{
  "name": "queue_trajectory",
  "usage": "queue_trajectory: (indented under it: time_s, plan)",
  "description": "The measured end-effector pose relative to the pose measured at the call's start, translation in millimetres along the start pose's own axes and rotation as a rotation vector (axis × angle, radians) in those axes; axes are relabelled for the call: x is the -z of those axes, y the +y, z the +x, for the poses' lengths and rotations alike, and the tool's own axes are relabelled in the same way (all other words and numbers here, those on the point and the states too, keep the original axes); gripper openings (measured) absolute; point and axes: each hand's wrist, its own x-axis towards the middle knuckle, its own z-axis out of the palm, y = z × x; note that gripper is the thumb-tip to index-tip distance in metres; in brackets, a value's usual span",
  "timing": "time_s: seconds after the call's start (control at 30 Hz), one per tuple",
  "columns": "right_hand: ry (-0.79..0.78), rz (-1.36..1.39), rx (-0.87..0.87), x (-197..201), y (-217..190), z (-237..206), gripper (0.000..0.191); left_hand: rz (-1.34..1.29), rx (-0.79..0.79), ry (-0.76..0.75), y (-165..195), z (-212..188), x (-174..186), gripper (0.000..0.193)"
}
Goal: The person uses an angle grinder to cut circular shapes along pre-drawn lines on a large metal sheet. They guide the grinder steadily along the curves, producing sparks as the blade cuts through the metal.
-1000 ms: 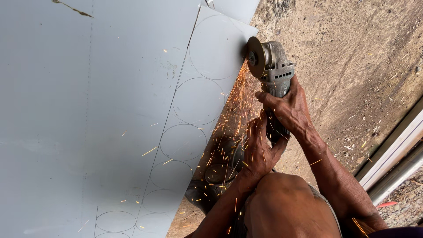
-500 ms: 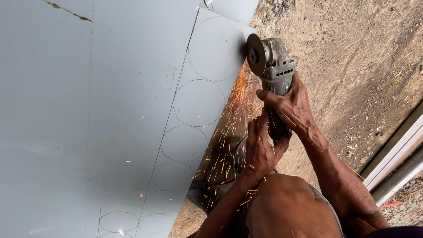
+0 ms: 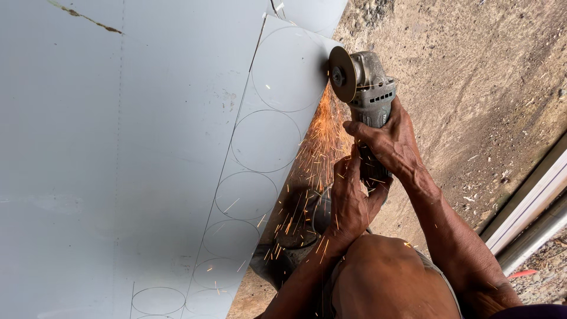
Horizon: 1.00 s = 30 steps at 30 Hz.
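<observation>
An angle grinder (image 3: 369, 88) with a worn disc (image 3: 342, 74) meets the right edge of a large grey metal sheet (image 3: 147, 147). Orange sparks (image 3: 322, 142) stream down from the disc along that edge. My right hand (image 3: 387, 139) is wrapped around the grinder's body just behind the head. Below it, my left hand (image 3: 351, 198) grips the rear of the handle. A row of scribed circles (image 3: 266, 142) runs down the sheet beside the cut edge. My knee (image 3: 384, 277) fills the bottom middle.
Bare dirt ground (image 3: 472, 77) lies to the right of the sheet. Long pale metal rails (image 3: 531, 207) run diagonally at the right edge, with a small red scrap (image 3: 522, 273) beside them. A second grey sheet (image 3: 313, 12) overlaps at the top.
The grinder and both hands have crept slightly along the sheet's edge. Sparks keep falling, now denser just under the disc.
</observation>
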Motion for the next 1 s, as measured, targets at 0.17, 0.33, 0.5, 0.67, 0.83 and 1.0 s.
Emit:
queue_trajectory:
  time_s: [0.17,0.33,0.5,0.67,0.83,1.0]
  plan:
    - [0.031,0.034,-0.041,4,-8,-6,0.078,0.016,-0.071,0.001,4,4,5,0.094]
    - [0.129,0.127,0.018,21,-26,-25,0.078,-0.040,-0.175,-0.080,4,9,16,0.100]
    - [0.139,0.012,0.106,29,-33,-54,0.077,-0.131,-0.228,-0.068,11,-7,21,0.092]
    - [0.104,-0.095,0.276,34,-19,-45,0.082,-0.127,-0.225,0.017,17,-11,-1,0.089]
    - [0.054,-0.103,0.319,35,4,-40,0.089,-0.165,-0.107,0.030,14,-26,-17,0.085]
    - [0.031,-0.044,0.118,24,4,-28,0.087,-0.108,-0.089,0.033,9,-18,-13,0.086]
